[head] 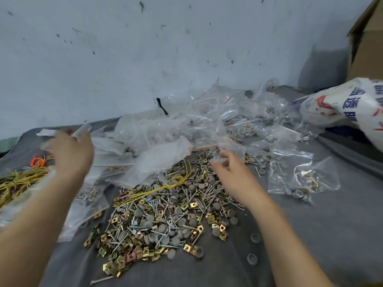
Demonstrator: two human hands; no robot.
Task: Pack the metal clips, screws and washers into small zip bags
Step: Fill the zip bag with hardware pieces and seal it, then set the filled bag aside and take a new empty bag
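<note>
Few filled bags (290,179) are done, a big loose pile (165,214) waits; right hand (230,170) pinches an empty bag (226,143), left hand (70,150) grip too blurred to tell.

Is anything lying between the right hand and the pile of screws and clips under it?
Nothing visible does. The right hand is directly over the far edge of the pile. Yellow wires cross the pile left of the hand, and clear bags lie beyond it.

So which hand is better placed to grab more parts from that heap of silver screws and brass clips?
Likely the right hand: it hangs over the heap, fingers curled down. The left hand is blurred, up among the clear plastic bags.
</note>
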